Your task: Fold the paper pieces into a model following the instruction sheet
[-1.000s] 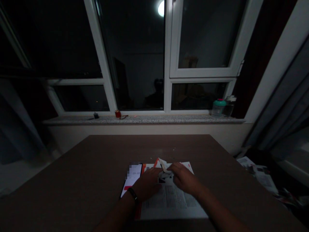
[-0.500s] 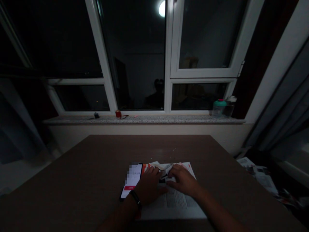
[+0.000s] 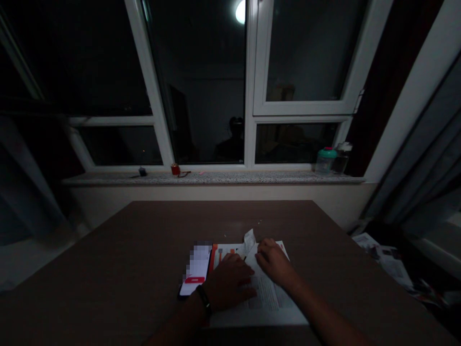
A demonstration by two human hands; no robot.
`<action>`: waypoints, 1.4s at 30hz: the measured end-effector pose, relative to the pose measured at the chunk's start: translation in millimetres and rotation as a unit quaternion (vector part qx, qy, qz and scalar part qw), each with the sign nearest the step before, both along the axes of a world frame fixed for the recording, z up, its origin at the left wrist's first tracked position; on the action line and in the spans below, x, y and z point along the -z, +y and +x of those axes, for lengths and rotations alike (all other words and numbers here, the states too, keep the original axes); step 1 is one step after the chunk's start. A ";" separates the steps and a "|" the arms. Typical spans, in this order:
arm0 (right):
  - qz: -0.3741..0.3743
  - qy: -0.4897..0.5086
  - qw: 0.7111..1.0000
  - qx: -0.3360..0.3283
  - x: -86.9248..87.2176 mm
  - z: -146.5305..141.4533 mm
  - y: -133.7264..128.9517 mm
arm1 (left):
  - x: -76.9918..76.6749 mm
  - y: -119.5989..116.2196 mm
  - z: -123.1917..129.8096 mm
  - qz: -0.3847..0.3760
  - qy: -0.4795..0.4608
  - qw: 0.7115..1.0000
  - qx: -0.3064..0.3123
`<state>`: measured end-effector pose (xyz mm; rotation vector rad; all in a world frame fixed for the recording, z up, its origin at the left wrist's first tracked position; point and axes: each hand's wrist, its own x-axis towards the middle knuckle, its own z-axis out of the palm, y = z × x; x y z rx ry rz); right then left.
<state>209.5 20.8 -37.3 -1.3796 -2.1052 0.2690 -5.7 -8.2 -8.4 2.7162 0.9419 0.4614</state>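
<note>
Left hand [image 3: 228, 283]: open, flat on printed sheet [image 3: 268, 300] | Right hand [image 3: 274, 262]: fingers curled, narrow, holding nothing visible, on sheet | Paper scrap [image 3: 249, 242]: just beyond right hand | Phone [image 3: 194, 271]: beside left hand, on desk [image 3: 108, 288]

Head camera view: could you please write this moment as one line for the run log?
left hand: flat on printed sheet | right hand: on sheet, beside paper scrap | smartphone: beside left hand
</note>
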 end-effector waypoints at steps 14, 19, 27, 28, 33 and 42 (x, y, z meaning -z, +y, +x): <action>-0.032 0.057 0.996 -0.058 8.3 2.8 5.4 | 12.7 19.9 -7.5 -0.045 -0.139 0.973 -0.180; -0.042 0.051 0.995 -0.073 6.5 1.7 3.7 | 23.1 26.6 -9.6 -0.035 -0.130 0.974 -0.184; -0.047 0.030 0.995 -0.083 2.9 -5.8 0.0 | 23.3 28.5 -7.4 -0.047 -0.094 0.978 -0.179; -0.049 0.027 0.995 -0.077 3.5 -6.4 0.0 | 23.8 28.8 -7.2 -0.049 -0.092 0.978 -0.179; -0.059 0.022 0.997 -0.053 5.3 -8.7 -0.4 | 24.6 30.3 -4.2 -0.057 -0.076 0.979 -0.183; -0.055 0.028 0.997 -0.053 7.6 -10.2 -0.9 | 23.0 32.3 0.2 -0.047 -0.065 0.977 -0.195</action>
